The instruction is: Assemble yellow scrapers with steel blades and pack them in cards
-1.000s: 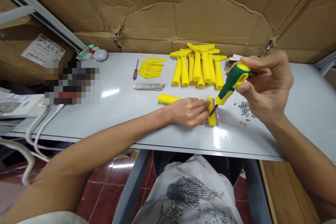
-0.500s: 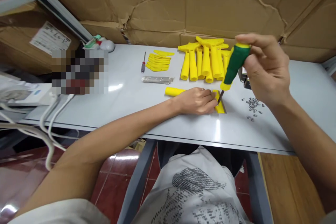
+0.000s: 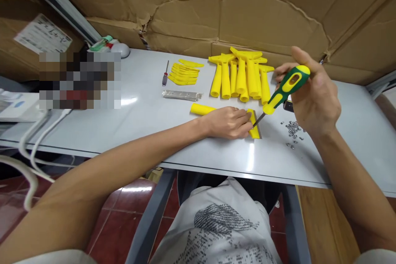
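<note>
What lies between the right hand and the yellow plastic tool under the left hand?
A green-and-yellow screwdriver, its metal shaft slanting down to the tool, in the head view.

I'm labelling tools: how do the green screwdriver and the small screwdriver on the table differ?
The green screwdriver is larger and thicker; the small screwdriver is slimmer. The green one leans at the right hand, tip down; the small one lies on the table. The green one's handle has yellow parts; the small one's is greyish with red. Both have metal shafts.
</note>
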Motion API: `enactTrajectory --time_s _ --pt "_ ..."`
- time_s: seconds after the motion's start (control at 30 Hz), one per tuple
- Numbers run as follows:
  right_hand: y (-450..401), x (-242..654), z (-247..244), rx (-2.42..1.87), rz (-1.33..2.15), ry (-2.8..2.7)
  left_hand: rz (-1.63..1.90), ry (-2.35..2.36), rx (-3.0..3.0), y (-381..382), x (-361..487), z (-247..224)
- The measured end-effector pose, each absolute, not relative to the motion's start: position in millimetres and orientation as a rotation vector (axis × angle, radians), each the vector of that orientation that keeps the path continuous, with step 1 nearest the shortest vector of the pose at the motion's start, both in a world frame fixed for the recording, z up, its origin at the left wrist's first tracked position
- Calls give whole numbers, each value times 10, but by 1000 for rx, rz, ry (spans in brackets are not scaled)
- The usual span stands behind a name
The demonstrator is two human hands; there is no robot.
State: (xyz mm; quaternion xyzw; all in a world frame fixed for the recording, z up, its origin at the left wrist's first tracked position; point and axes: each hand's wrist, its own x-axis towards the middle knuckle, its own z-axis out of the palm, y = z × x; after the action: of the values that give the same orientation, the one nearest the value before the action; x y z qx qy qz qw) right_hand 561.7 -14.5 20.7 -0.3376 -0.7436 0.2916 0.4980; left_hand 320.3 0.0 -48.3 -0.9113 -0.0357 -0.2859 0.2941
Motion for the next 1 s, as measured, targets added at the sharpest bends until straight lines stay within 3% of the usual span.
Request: enactTrajectory --time_s 0.13,0.4,0.6,0.8,1.0 --pt "-232 5509 208 -738 783 -1664 -665 -70 -2439 -36 3221 -466" --pt "-222 5498 192 -716 852 -1649 -801 -42 -2421 -57 3238 -419" --pt "-186 5518 194 -593 587 -1631 -776 -37 -2400 -53 3245 -426" --pt "-248 5498 169 -628 724 -1599 -738 -25 -2406 -56 3230 -432" --pt "-209 5561 92 -657 563 -1562 -599 -44 -2444 -66 3209 -427"
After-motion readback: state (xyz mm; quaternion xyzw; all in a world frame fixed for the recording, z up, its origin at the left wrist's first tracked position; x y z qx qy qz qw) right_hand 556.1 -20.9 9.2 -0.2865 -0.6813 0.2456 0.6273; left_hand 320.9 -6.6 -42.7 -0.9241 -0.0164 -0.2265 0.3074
